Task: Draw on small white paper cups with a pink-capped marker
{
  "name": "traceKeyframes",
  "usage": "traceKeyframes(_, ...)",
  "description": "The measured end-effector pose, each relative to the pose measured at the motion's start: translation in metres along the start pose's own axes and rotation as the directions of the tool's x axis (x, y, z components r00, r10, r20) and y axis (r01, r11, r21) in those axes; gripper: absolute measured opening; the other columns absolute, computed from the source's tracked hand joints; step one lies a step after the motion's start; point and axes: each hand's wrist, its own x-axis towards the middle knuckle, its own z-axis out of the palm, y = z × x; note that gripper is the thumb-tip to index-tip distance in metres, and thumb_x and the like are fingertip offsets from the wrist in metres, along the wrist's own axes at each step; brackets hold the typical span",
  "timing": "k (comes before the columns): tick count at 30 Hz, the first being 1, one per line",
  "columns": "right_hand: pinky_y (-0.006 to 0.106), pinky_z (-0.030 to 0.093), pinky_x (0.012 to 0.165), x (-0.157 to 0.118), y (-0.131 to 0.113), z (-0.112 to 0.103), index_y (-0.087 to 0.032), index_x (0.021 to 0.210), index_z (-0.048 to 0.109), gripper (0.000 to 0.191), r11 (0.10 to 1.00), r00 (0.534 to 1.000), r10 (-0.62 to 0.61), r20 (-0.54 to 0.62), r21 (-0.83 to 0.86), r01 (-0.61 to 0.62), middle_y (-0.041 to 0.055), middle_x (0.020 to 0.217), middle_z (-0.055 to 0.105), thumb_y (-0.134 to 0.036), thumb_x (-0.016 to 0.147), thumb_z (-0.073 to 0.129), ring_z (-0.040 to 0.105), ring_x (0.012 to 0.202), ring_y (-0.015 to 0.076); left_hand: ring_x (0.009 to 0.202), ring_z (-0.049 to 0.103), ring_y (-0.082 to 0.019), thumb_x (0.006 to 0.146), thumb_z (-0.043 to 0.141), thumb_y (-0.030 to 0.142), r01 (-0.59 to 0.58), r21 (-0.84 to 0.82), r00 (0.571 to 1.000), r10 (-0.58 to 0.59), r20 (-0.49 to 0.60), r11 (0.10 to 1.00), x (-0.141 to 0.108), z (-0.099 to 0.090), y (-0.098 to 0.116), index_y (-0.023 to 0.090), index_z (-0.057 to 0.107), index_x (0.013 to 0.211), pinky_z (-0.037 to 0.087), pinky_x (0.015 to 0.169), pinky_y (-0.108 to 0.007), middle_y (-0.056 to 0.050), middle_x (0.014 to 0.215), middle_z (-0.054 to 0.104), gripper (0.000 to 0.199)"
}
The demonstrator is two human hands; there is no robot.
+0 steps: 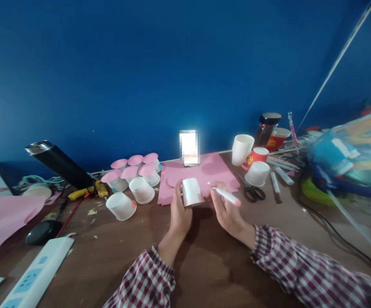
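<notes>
In the head view, the left hand (181, 209) has its grip curled round the near-left side of a white cup (192, 191), held above the desk (134, 261) before the pink paper (216, 167). The right hand (228, 214) pinches a marker (226, 196), its long axis slanting from upper left to lower right; the upper end points toward the cup, just left of it, apparently across a small gap.
</notes>
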Motion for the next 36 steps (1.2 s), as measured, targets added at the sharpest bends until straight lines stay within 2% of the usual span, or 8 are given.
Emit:
traceKeyframes(3, 0.031, 0.052, 0.069, -0.002, 0.007, 0.002, -0.02, 0.095, 0.05, 0.006, 0.996, 0.999, -0.018, 0.035, -0.081, 0.021, 0.0043, 0.084, 0.059, -0.02, 0.09, 0.046, 0.061, 0.076, 0.0178, 0.112, 0.055, -0.021, 0.08, 0.051, 0.014, -0.003, -0.003, 0.997, 0.002, -0.071, 1.0, 0.0, 0.0, -0.003, 0.019, 0.031, 0.137, 0.044, 0.094, -0.037, -0.013, 0.125, 0.055, 0.06)
traceKeyframes(8, 0.034, 0.052, 0.079, -0.007, 0.022, 0.006, -0.02, 0.108, 0.045, 0.028, 0.996, 0.985, -0.028, 0.169, -0.075, 0.041, 0.0076, 0.101, 0.06, -0.016, 0.082, 0.056, 0.062, 0.09, 0.02, 0.119, 0.051, -0.023, 0.078, 0.051, 0.01, 0.01, 0.007, 0.996, -0.009, -0.088, 1.0, 0.002, 0.0, -0.004, 0.019, 0.03, 0.138, 0.041, 0.099, -0.04, -0.014, 0.13, 0.051, 0.064)
traceKeyframes(13, 0.035, 0.051, 0.077, -0.004, 0.023, 0.005, -0.02, 0.101, 0.047, 0.018, 0.991, 0.995, -0.033, 0.094, -0.129, 0.045, 0.0054, 0.092, 0.059, -0.015, 0.084, 0.052, 0.061, 0.083, 0.019, 0.115, 0.052, -0.025, 0.075, 0.061, 0.018, 0.023, 0.007, 1.0, -0.023, -0.017, 1.0, 0.0, 0.002, 0.001, 0.017, 0.027, 0.139, 0.044, 0.096, -0.042, -0.017, 0.132, 0.047, 0.073)
traceKeyframes(20, 0.033, 0.051, 0.066, 0.004, 0.023, -0.003, -0.018, 0.1, 0.047, 0.018, 0.993, 1.0, -0.003, 0.002, -0.121, 0.003, 0.0045, 0.086, 0.057, -0.023, 0.083, 0.052, 0.058, 0.073, 0.0183, 0.124, 0.046, -0.025, 0.077, 0.065, 0.035, 0.035, -0.262, 0.986, 0.009, 0.168, 0.964, -0.01, 0.0, 0.016, 0.023, 0.013, 0.145, 0.043, 0.099, -0.038, -0.017, 0.144, 0.032, 0.087)
traceKeyframes(23, 0.032, 0.05, 0.065, 0.004, 0.024, -0.004, -0.019, 0.098, 0.047, 0.017, 0.993, 0.999, -0.04, -0.015, -0.115, 0.038, 0.0038, 0.084, 0.056, -0.019, 0.081, 0.05, 0.057, 0.072, 0.0178, 0.12, 0.049, -0.024, 0.085, 0.055, 0.041, 0.093, -0.391, 0.985, -0.027, 0.17, 0.916, -0.009, -0.002, 0.023, 0.023, 0.021, 0.143, 0.044, 0.097, -0.037, -0.015, 0.136, 0.045, 0.07)
traceKeyframes(28, 0.033, 0.05, 0.068, 0.003, 0.027, -0.003, -0.02, 0.1, 0.048, 0.018, 0.992, 0.998, -0.045, -0.039, -0.119, 0.04, 0.0058, 0.091, 0.057, -0.02, 0.082, 0.051, 0.058, 0.077, 0.019, 0.122, 0.048, -0.025, 0.086, 0.05, 0.047, 0.145, -0.419, 0.989, -0.13, 0.065, 0.896, -0.004, -0.003, 0.021, 0.018, 0.047, 0.13, 0.039, 0.103, -0.038, -0.012, 0.127, 0.055, 0.052)
traceKeyframes(33, 0.034, 0.05, 0.07, 0.004, 0.033, -0.002, -0.02, 0.102, 0.048, 0.019, 0.991, 0.997, -0.035, -0.065, -0.132, 0.026, 0.0065, 0.091, 0.056, -0.026, 0.085, 0.053, 0.058, 0.078, 0.0201, 0.118, 0.052, -0.026, 0.088, 0.043, 0.052, 0.25, -0.532, 0.965, -0.25, 0.074, 0.809, -0.002, -0.002, 0.008, 0.021, 0.049, 0.128, 0.047, 0.094, -0.04, -0.011, 0.127, 0.056, 0.052)
traceKeyframes(36, 0.035, 0.051, 0.069, 0.005, 0.032, -0.002, -0.019, 0.101, 0.049, 0.019, 0.992, 0.998, -0.006, -0.06, -0.123, -0.002, 0.0064, 0.09, 0.056, -0.03, 0.086, 0.053, 0.058, 0.077, 0.0201, 0.122, 0.049, -0.025, 0.087, 0.045, 0.051, 0.228, -0.485, 0.968, -0.25, 0.02, 0.844, -0.002, -0.002, 0.008, 0.019, 0.051, 0.125, 0.044, 0.099, -0.038, -0.011, 0.13, 0.054, 0.05)
